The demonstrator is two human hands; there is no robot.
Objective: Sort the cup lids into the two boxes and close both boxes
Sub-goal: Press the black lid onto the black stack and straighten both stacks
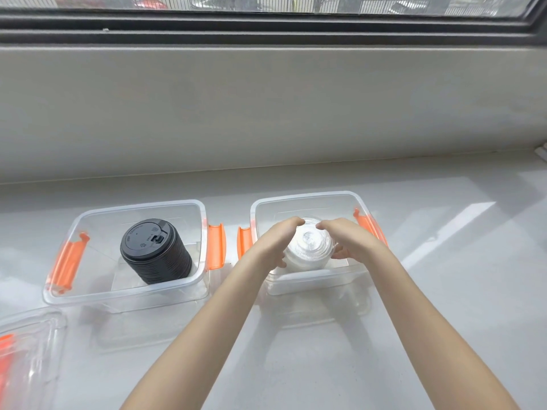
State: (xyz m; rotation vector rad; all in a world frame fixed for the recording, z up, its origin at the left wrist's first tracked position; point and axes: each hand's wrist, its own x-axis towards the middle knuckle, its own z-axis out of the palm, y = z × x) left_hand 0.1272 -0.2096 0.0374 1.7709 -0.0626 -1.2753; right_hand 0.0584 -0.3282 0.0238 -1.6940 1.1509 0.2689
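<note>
Two clear plastic boxes with orange clips stand side by side on a pale counter, both without covers. The left box (pixel 59 294) holds a tall stack of black cup lids (pixel 154 250), leaning a little. Inside the right box (pixel 310 198) stands a stack of clear cup lids (pixel 309 244). My left hand (pixel 275 245) curls around the left side of the clear stack, and my right hand (pixel 347 239) cups its right side. Both hands reach over the front wall of the right box and grip the stack between them.
A clear box cover (pixel 26 359) with an orange clip lies at the near left corner. A low wall and a window frame (pixel 266 25) rise behind the boxes. A white object (pixel 541 150) pokes in at the far right edge.
</note>
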